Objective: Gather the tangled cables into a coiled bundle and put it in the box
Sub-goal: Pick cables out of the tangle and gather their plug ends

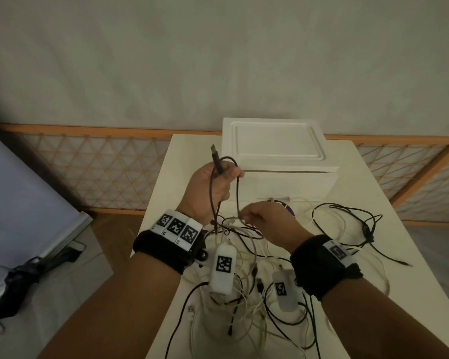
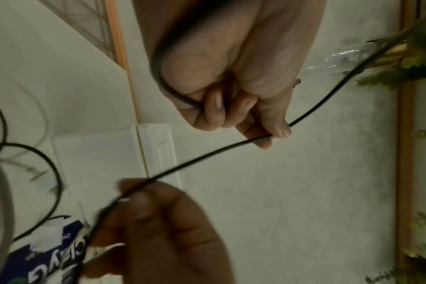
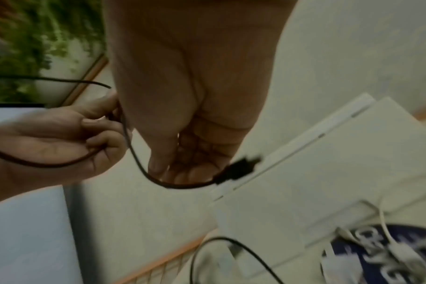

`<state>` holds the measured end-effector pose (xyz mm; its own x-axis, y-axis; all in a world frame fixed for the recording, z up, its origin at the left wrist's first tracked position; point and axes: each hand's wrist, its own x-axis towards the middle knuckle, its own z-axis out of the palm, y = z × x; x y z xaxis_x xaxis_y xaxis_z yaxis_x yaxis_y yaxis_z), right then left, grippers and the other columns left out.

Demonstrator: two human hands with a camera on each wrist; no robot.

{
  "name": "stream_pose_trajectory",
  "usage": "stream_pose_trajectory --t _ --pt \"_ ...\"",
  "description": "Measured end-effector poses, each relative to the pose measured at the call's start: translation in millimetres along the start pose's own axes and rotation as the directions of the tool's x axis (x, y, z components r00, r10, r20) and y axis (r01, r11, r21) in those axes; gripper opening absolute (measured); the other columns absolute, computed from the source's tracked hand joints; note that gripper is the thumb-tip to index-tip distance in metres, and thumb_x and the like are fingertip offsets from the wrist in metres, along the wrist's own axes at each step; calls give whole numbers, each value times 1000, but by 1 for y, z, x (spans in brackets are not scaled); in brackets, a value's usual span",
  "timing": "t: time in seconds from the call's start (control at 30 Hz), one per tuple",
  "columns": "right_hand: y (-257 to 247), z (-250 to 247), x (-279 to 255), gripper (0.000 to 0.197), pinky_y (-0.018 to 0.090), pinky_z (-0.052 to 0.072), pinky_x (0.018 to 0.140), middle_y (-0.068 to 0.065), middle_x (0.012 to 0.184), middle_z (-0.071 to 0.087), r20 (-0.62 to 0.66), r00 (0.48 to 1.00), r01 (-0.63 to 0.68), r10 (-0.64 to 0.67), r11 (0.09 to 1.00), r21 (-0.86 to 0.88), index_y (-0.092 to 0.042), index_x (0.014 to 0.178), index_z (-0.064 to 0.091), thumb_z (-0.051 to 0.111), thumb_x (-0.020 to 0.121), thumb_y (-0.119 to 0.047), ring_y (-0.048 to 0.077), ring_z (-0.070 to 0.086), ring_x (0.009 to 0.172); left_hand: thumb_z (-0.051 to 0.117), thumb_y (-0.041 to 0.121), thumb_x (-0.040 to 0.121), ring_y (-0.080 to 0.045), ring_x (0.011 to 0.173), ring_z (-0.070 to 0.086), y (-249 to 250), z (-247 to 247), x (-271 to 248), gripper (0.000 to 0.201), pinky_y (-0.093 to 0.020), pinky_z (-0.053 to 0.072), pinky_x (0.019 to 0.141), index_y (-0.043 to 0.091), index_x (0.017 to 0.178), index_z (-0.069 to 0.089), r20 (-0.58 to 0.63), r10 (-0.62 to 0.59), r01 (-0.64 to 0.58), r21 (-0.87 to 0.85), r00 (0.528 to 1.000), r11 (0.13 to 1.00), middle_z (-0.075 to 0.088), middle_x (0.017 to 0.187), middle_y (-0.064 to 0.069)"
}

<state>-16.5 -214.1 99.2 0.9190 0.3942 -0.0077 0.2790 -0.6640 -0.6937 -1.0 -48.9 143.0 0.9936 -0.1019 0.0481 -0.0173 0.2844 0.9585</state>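
The left hand (image 1: 213, 186) is curled tight around a black cable (image 1: 237, 187), with the plug end (image 1: 215, 158) sticking up out of the fist. The cable loops over and hangs down to the right hand (image 1: 263, 218), which pinches it lower down between thumb and fingertips (image 2: 139, 203). Both hands are raised above the table (image 1: 389, 203). Under them lies the tangled pile of cables (image 1: 246, 275) — black ones and white ones, all mixed up. The white box (image 1: 278, 161) sits just behind — its lid is on.
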Motion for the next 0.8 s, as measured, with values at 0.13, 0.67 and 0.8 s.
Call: stream_pose_trajectory --t 0.13,0.67,0.8 --pt "-11 -14 7 15 14 47 67 -12 91 62 -108 994 5 16 982 191 -27 103 54 62 90 -24 10 63 77 65 19 83 -5 39 28 -11 -2 -2 16 -20 22 40 25 68 68 -33 -6 4 -63 999 998 59 80 -9" --pt "10 -18 -2 14 29 51 69 1 84 67 -133 973 -197 188 979 -59 -15 93 59 48 96 -23 17 64 78 48 7 95 -8 53 37 -29 -18 -10 22 -21 30 53 11 97 69 -66 -207 214 115 976 970 67 81 -3" --pt "45 -45 -26 31 40 48 84 8 109 61 -327 812 -584 484 663 -469 -18 119 51 41 90 -13 31 59 101 38 3 100 -10 61 50 -31 -39 -12 27 -23 46 63 5 97 65 -140 -246 237 -79 959 968 65 84 -7"
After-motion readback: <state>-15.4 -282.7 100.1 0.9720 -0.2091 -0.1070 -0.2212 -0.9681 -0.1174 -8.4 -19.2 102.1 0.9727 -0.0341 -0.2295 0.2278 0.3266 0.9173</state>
